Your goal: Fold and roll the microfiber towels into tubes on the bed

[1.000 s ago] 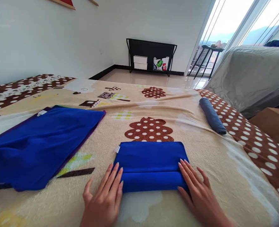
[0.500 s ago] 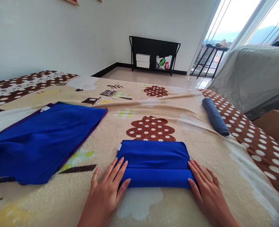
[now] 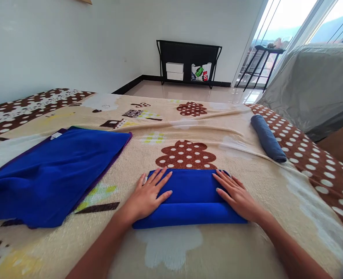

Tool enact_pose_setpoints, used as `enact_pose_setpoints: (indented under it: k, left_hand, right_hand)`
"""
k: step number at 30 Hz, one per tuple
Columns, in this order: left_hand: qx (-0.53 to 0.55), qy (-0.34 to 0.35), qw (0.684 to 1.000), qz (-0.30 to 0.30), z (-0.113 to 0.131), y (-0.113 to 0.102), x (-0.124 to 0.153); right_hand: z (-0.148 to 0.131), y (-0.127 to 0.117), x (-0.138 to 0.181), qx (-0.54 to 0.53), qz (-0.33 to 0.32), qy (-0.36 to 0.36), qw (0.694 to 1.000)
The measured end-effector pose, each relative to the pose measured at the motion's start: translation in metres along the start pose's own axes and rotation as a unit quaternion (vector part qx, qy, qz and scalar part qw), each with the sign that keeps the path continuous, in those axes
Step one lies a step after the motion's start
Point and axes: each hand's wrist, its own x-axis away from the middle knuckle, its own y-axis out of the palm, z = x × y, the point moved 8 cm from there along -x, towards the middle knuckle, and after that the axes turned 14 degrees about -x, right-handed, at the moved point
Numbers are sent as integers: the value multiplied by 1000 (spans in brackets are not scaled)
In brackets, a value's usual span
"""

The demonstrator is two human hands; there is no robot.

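A blue cloth (image 3: 193,188) lies on the bed in front of me, its near part folded over in a band along the front edge. My left hand (image 3: 150,193) rests flat on its left end, fingers spread toward the far edge, partly covering a small white tag. On the right end lies my right hand (image 3: 237,193), palm down with the fingers stretched out. Neither hand grips anything. To the left, more blue cloth (image 3: 64,166) with purple edging and a white label is spread out flat.
A rolled grey-blue cloth (image 3: 268,138) sits at the right on the patterned blanket (image 3: 186,248). Beyond the bed stand a black rack (image 3: 189,54) holding white boxes, a dark stool (image 3: 261,66) by the window, and a plastic-covered piece (image 3: 319,81) beside a cardboard box (image 3: 341,145).
Both hands have moved forward and inward from the sides of the blue cloth onto its top. The folded front band now reaches wider on both sides. The view has shifted slightly.
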Motion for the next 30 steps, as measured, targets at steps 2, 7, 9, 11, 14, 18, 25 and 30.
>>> enact_pose_setpoints:
  k: [2, 7, 9, 11, 14, 18, 25, 30]
  left_hand:
    - [-5, -18, 1000, 17, -18, 10, 2]
    - [-12, -9, 999, 52, -18, 19, 0]
    - [-18, -3, 997, 72, -14, 10, -1]
    - [-33, -14, 992, 120, -10, -10, 7]
    - [-52, -35, 966, 250, 3, -49, 48]
    - [-39, 9, 948, 317, 29, -54, 114]
    - [-78, -38, 954, 288, 29, -19, 113]
    - [-43, -48, 968, 244, 28, -45, 98]
  right_hand:
    - [17, -6, 1, -14, 2, 6, 1000]
    - [20, -5, 0, -45, -3, -2, 999]
    - [18, -8, -3, -59, 6, -12, 998]
    - [16, -17, 1, -72, 46, -28, 996]
    - [6, -35, 33, -76, 155, -81, 982]
    - [-18, -20, 99, 18, 184, -165, 969]
    - [-32, 0, 101, 89, 213, -148, 962]
    - [-44, -16, 91, 43, 201, -127, 970]
